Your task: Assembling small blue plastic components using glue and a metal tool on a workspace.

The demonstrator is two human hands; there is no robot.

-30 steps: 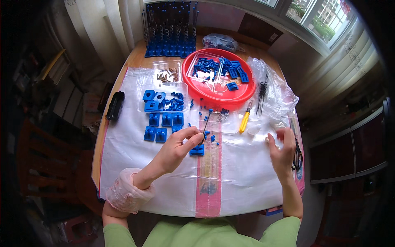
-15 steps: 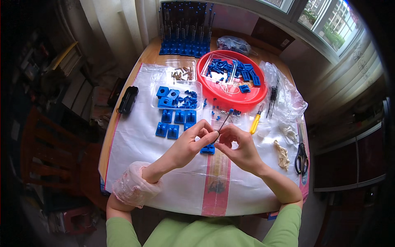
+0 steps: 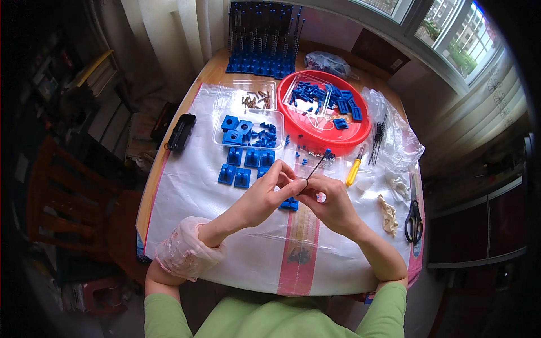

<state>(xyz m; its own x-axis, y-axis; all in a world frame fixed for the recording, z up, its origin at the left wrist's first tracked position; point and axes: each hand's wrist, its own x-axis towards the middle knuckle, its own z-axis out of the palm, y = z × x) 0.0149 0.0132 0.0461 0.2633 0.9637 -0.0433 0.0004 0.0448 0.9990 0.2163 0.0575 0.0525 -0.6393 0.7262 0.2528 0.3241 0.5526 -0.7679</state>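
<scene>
Over the middle of the table my left hand [image 3: 269, 194] pinches a thin dark rod with a blue tip [image 3: 317, 168], which slants up to the right. My right hand [image 3: 332, 205] is closed at the rod's lower part, its fingertips meeting those of the left. The rod's lower end is hidden by the fingers. Just below the fingertips sits a blue plastic block [image 3: 289, 204], partly covered by the hands. Several finished-looking blue square blocks [image 3: 242, 178] stand in rows left of my hands. Beyond the hands, small blue parts and metal nuts [image 3: 318, 155] lie on a clear lid.
A clear tray [image 3: 248, 141] holds blue parts; another clear tray [image 3: 259, 100] holds brass-coloured pins. Behind are a red basin [image 3: 352, 134] and a rack of blue spring-and-rod assemblies [image 3: 262, 65]. To the right lie a yellow screwdriver [image 3: 354, 170], black scissors [image 3: 414, 222] and plastic bags.
The fingers of my right hand have closed in on the rod beside my left fingertips. The whole view has shifted slightly; the table items stay in place.
</scene>
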